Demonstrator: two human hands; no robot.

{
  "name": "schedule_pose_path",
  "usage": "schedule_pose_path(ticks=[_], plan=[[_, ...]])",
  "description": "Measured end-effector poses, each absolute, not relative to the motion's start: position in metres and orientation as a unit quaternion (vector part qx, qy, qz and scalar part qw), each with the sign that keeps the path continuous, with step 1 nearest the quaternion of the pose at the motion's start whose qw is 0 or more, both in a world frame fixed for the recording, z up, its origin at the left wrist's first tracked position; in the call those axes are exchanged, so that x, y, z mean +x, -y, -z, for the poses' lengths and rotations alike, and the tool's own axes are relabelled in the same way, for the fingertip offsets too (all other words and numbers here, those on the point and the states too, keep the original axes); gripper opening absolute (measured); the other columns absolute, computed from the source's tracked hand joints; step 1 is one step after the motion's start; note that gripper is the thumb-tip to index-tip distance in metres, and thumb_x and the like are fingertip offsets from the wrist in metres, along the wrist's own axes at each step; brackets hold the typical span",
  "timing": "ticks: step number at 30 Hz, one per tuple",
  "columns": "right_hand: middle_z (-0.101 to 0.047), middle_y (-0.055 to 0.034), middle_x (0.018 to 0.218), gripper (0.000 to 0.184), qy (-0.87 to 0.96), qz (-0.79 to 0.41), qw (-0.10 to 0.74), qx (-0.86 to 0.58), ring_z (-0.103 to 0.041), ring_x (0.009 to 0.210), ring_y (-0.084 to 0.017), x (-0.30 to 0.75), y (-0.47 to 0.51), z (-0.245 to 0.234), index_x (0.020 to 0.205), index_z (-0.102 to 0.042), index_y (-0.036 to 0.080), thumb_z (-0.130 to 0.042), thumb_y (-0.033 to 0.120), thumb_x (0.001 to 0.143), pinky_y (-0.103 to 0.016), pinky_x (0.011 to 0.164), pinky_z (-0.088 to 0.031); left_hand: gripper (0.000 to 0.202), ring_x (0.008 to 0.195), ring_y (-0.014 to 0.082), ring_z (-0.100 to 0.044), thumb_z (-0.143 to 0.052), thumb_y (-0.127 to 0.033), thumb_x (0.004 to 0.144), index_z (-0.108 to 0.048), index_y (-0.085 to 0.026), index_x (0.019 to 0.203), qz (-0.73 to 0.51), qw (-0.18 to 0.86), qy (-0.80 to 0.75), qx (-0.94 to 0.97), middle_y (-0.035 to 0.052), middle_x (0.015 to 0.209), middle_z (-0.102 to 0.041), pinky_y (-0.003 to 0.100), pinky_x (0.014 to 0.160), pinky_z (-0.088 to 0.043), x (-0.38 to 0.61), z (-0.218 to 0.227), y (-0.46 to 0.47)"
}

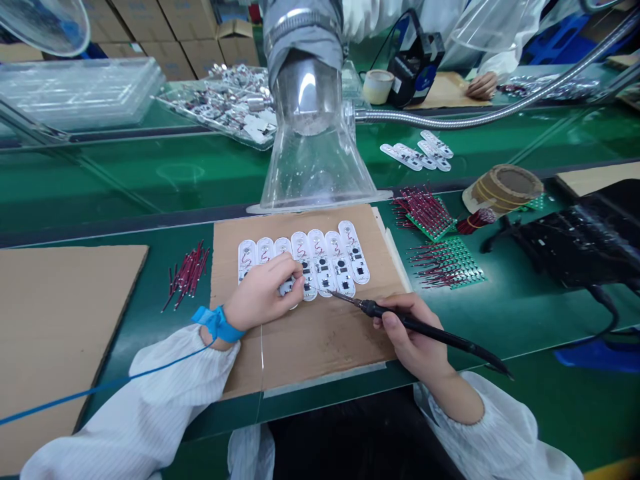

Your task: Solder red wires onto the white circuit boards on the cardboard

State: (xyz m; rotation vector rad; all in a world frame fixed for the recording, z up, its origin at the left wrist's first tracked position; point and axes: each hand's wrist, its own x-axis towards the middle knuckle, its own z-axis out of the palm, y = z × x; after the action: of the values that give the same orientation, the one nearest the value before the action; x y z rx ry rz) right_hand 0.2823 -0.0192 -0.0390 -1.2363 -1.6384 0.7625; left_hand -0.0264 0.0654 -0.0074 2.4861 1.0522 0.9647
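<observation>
Several white oval-ended circuit boards [353,250] stand side by side in a row on a cardboard sheet [320,340], with short red wires and small black parts on them. My left hand [267,287], with a blue wrist strap [219,325] on it, rests over the left boards and hides parts of them. Its thumb and forefinger pinch a thin solder wire, and a shiny strand [262,360] trails below the hand. In my right hand [413,333] is a soldering iron [425,327], held like a pen. Its tip points left, at the lower ends of the middle boards.
Dark red wires [187,273] lie left of the cardboard. At right are green boards with red wires [450,263], a tape roll [503,190] and a black device [585,233]. A clear fume hood [320,167] hangs behind the row. Across the bench shows a co-worker's hand [483,86].
</observation>
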Motion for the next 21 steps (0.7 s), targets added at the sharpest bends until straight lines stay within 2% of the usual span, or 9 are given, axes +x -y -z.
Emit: schedule_pose_path(ticks=[4,8,11,15,21], plan=[[-0.082,-0.0045,0.09,0.019,0.676,-0.309,0.438,-0.505,-0.08,0.072,-0.02,0.283,0.019,0.038,0.114,-0.075,0.026,-0.073,0.044,0.109,-0.032,0.065,-0.066,0.016,0.063,0.0135,-0.046,-0.054,-0.013,0.105,-0.055,-0.023,0.092,-0.331,0.139,-0.365,0.859,-0.0037,0.077,-0.056,0.027,0.061,-0.04,-0.026,0.008,-0.065],[-0.081,-0.0028,0.089,0.015,0.682,-0.308,0.442,-0.495,-0.08,0.072,-0.019,0.283,0.018,0.037,0.115,-0.075,0.027,-0.074,0.042,0.108,-0.03,0.066,-0.065,0.016,0.063,0.0135,-0.046,-0.054,-0.013,0.105,-0.055,-0.023,0.093,-0.33,0.138,-0.359,0.862,-0.0036,0.077,-0.056,0.027,0.061,-0.041,-0.025,0.007,-0.066],[-0.081,-0.0018,0.09,0.013,0.66,-0.314,0.48,-0.485,-0.079,0.07,-0.016,0.278,0.018,0.032,0.116,-0.073,0.028,-0.073,0.039,0.11,-0.027,0.065,-0.065,0.014,0.065,0.0138,-0.049,-0.055,-0.012,0.105,-0.057,-0.022,0.096,-0.331,0.127,-0.344,0.869,-0.0032,0.078,-0.056,0.027,0.062,-0.042,-0.029,-0.001,-0.065],[-0.078,0.0,0.082,0.014,0.609,-0.325,0.537,-0.485,-0.076,0.065,-0.016,0.261,0.019,0.021,0.114,-0.071,0.027,-0.068,0.04,0.113,-0.026,0.061,-0.064,0.014,0.068,0.0133,-0.052,-0.057,-0.009,0.106,-0.06,-0.022,0.101,-0.346,0.136,-0.357,0.857,-0.0031,0.081,-0.055,0.026,0.063,-0.044,-0.047,-0.01,-0.061],[-0.078,-0.0015,0.081,0.018,0.596,-0.352,0.513,-0.509,-0.077,0.067,-0.018,0.249,0.018,0.031,0.113,-0.073,0.025,-0.07,0.042,0.111,-0.029,0.062,-0.066,0.012,0.078,0.0155,-0.061,-0.062,-0.012,0.109,-0.064,-0.021,0.101,-0.339,0.189,-0.403,0.829,0.001,0.088,-0.064,0.028,0.071,-0.05,-0.064,-0.002,-0.052]])
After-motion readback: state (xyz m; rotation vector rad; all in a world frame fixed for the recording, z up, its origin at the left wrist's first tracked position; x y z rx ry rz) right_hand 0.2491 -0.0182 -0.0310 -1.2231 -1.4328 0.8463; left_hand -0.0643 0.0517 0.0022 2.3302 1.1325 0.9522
